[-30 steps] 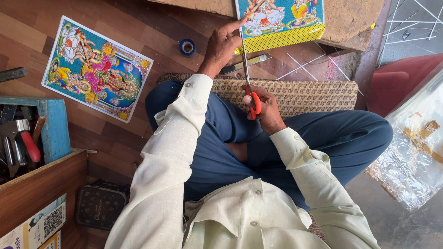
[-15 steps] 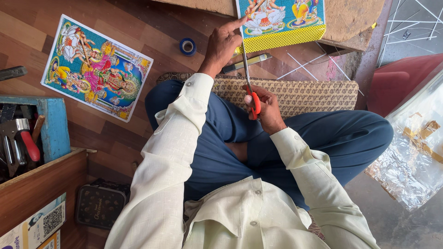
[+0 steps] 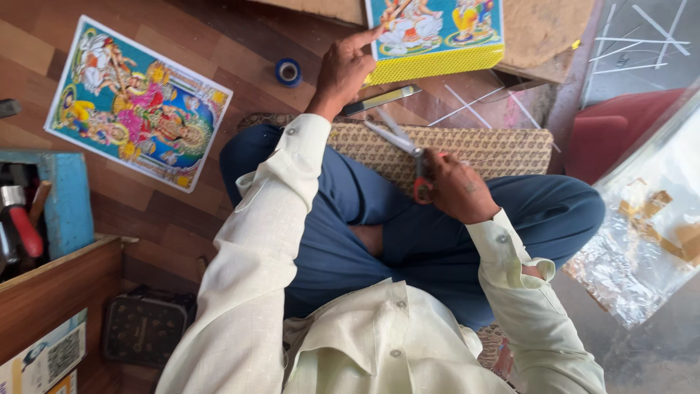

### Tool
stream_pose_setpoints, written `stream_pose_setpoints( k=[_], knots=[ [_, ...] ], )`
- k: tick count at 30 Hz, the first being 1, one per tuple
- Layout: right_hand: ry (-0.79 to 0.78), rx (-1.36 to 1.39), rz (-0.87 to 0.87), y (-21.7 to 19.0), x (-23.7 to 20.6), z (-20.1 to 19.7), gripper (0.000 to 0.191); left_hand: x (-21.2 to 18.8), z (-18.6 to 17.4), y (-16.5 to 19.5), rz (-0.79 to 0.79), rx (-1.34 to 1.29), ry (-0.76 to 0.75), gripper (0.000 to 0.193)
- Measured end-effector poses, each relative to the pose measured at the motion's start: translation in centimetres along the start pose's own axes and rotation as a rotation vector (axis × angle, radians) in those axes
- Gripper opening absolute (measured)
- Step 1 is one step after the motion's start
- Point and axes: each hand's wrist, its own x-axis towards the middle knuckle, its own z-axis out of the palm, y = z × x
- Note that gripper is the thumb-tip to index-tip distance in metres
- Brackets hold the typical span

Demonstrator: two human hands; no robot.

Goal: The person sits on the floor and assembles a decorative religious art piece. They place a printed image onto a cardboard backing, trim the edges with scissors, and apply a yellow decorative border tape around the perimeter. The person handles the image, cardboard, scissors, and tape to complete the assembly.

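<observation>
I sit cross-legged on a woven mat (image 3: 488, 146). My left hand (image 3: 346, 69) reaches forward, and its forefinger touches the lower left corner of a colourful print with a yellow border (image 3: 437, 36), which lies on a brown board (image 3: 547, 29). My right hand (image 3: 456, 186) holds red-handled scissors (image 3: 397, 138) over the mat. Their blades are parted and point up and to the left, away from the print. A yellow-and-grey cutter knife (image 3: 379, 101) lies on the floor between my two hands.
A second colourful print (image 3: 135, 102) lies on the wooden floor at left, with a blue tape roll (image 3: 288, 71) nearby. A blue tool tray (image 3: 65, 197) and a black case (image 3: 146, 328) sit at lower left. Clear plastic sheet (image 3: 649, 241), red cushion (image 3: 627, 124) at right.
My right hand has drawn the scissors down and away from the print's edge, and the blades now tilt left and are parted. My left hand has shifted to the print's corner.
</observation>
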Motion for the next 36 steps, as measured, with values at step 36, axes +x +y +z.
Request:
stream_pose_setpoints(
  k=[36],
  knots=[
    [0.623, 0.085, 0.165, 3.5, 16.5, -4.7, 0.095, 8.3, -8.4, -1.5, 0.162, 0.574, 0.25, 0.05]
  ],
)
